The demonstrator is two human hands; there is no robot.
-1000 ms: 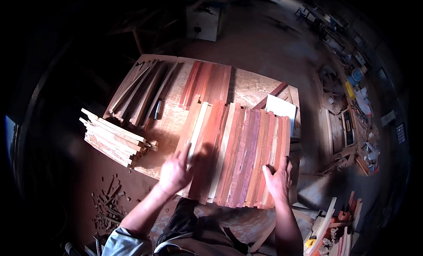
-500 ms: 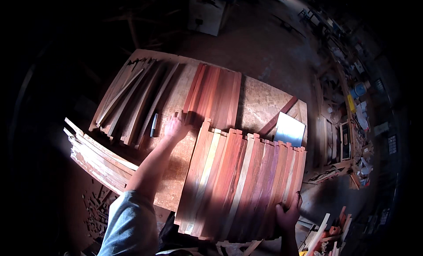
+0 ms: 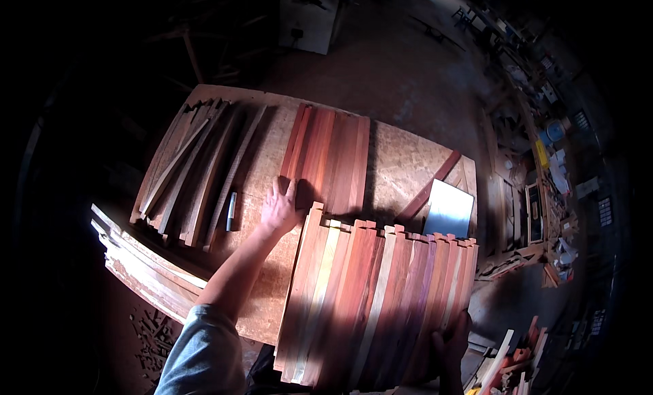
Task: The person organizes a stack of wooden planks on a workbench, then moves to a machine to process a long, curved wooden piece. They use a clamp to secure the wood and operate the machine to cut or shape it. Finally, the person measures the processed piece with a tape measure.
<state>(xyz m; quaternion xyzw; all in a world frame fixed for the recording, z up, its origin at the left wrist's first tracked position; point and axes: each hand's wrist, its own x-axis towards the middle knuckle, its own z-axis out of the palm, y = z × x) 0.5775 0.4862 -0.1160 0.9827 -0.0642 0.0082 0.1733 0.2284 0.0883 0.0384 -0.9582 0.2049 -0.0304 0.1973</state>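
A panel of narrow wood strips (image 3: 371, 293) in red, brown, pale and purple tones, with uneven stepped ends, lies across the near part of the board table (image 3: 262, 289). My right hand (image 3: 452, 344), in shadow, grips the panel's right edge with the thumb on top; its other fingers are mostly hidden. Beyond the panel, reddish wood strips (image 3: 330, 153) lie side by side. At their near left corner rests my left hand (image 3: 280, 208), fingers spread and holding nothing. A marker pen (image 3: 231, 211) lies left of that hand.
Loose dark strips (image 3: 197, 170) lie on the table's left. Long pale boards (image 3: 146, 259) are stacked along its near left side. A white sheet (image 3: 449, 210) and a dark red bar (image 3: 428, 187) sit at the right. Offcuts (image 3: 507, 361) stand at lower right; cluttered shelves (image 3: 537, 170) line the far right.
The whole view has shifted, so the table appears lower. My left hand has moved slightly right along the near ends of the reddish strips, its fingers more spread. My right hand stays on the panel's edge.
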